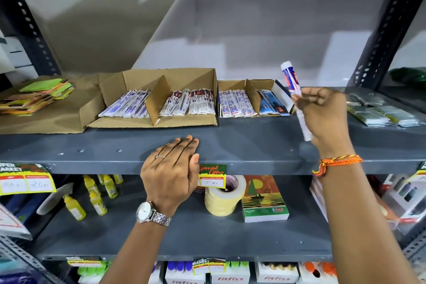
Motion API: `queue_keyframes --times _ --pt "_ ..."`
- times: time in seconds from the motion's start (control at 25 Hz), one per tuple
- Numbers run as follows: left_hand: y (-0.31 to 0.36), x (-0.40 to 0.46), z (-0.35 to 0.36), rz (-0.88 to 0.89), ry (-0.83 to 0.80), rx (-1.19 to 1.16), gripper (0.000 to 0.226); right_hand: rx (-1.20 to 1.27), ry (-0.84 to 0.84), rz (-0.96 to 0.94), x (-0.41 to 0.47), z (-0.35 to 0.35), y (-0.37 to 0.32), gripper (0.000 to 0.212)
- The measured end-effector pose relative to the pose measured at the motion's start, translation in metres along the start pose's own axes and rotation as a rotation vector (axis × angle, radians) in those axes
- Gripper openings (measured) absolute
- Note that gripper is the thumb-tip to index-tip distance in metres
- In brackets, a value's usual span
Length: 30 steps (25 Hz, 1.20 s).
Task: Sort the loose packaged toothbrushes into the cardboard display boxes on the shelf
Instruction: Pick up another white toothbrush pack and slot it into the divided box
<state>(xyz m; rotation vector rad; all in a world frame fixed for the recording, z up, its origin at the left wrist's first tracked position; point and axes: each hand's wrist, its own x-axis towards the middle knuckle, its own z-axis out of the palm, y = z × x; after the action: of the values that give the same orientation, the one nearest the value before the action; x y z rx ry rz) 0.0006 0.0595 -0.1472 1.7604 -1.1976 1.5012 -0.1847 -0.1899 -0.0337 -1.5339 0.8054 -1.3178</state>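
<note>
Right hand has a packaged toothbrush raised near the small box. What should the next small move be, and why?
Probably lower the toothbrush in the right hand leftward into the small box's left compartment: its white-and-blue pack looks like those there, though print is too small to confirm. The left hand rests on the shelf edge.

Tape rolls (pixel 221 198) beside yellow bottles (pixel 98 200)
</note>
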Motion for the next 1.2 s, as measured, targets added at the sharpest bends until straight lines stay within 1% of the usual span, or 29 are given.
queue_keyframes --times 0.08,0.2,0.52,0.6,0.76,0.84,0.92,1.0,1.08,1.2 --pt "0.0 0.0 -0.001 -0.001 -0.001 0.003 0.042 0.201 -0.068 0.059 -0.021 0.012 -0.01 0.018" --pt "0.001 0.001 -0.002 -0.004 -0.002 0.005 0.042 0.357 -0.127 0.157 -0.037 0.015 -0.017 0.018" --pt "0.003 0.002 -0.003 -0.022 -0.008 0.002 0.043 0.427 -0.237 0.235 -0.054 0.019 -0.021 0.011" --pt "0.003 0.002 -0.003 -0.029 -0.013 0.001 0.043 0.424 -0.239 0.243 -0.058 0.021 -0.02 0.013" --pt "0.003 0.001 -0.003 -0.034 -0.02 0.001 0.043 0.387 -0.222 0.215 -0.06 0.022 -0.017 0.03" --pt "0.003 0.001 -0.003 -0.034 -0.023 0.003 0.044 0.382 -0.233 0.202 -0.061 0.02 -0.017 0.029" --pt "0.003 0.001 -0.004 -0.037 -0.023 0.009 0.044 0.385 -0.256 0.207 -0.063 0.019 -0.019 0.022" --pt "0.004 0.001 -0.003 -0.039 -0.023 0.007 0.044 0.406 -0.303 0.211 -0.064 0.018 -0.023 0.02" --pt "0.003 0.001 -0.004 -0.039 -0.028 0.005 0.044 0.441 -0.386 0.21 -0.065 0.023 -0.03 0.022" --pt "0.002 0.003 -0.006 -0.031 -0.06 0.006 0.045 0.367 -0.51 0.157 -0.061 0.044 -0.043 0.027"
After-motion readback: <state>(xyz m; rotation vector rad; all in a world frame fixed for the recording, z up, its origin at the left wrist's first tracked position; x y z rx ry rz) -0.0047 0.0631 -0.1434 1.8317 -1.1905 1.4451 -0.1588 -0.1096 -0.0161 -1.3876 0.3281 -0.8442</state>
